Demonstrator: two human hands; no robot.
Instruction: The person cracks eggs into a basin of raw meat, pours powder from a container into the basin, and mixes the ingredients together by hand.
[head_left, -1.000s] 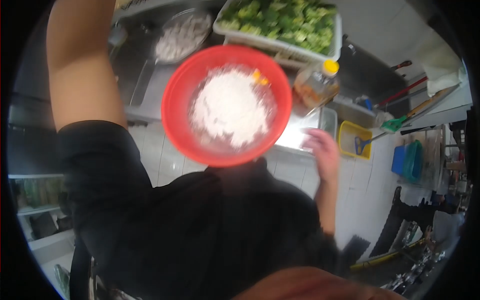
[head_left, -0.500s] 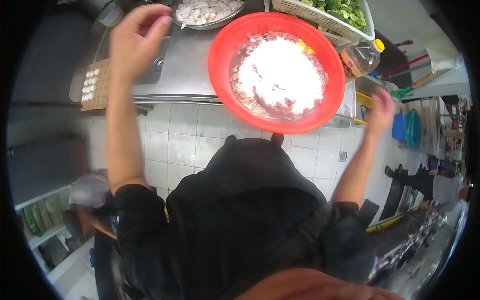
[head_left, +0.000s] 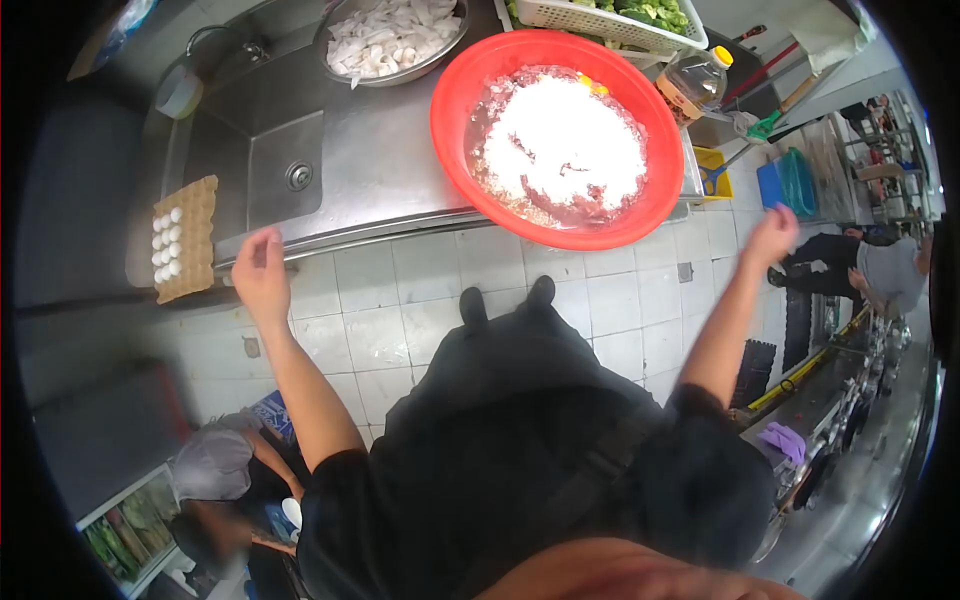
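Observation:
My left hand (head_left: pixel 262 280) hangs in front of the sink's edge, its fingers loosely bent and holding nothing I can see. Off to the right, my right hand (head_left: pixel 773 237) is in the air, fingers slightly curled, with no object visible in it. Neither hand touches the red basin (head_left: pixel 455 150), which stands on the steel counter and juts over its front edge. Inside the basin, a heap of white powder (head_left: pixel 560 135) covers ground meat (head_left: pixel 590 207), and yellow egg yolk (head_left: pixel 592 85) shows at the far side. An egg tray (head_left: pixel 198 240) with several white eggs lies left of my left hand.
A metal bowl of pale sliced food (head_left: pixel 395 40), a basket of green vegetables (head_left: pixel 650 15) and a yellow-capped bottle (head_left: pixel 695 82) stand around the basin. The sink (head_left: pixel 285 150) is at left. One person (head_left: pixel 215 465) is low at left, another (head_left: pixel 885 275) at far right.
My left hand has come back from above the sink toward my body. My right hand has dropped slightly lower in view. The camera view has shifted, and the basin has stayed on the counter.

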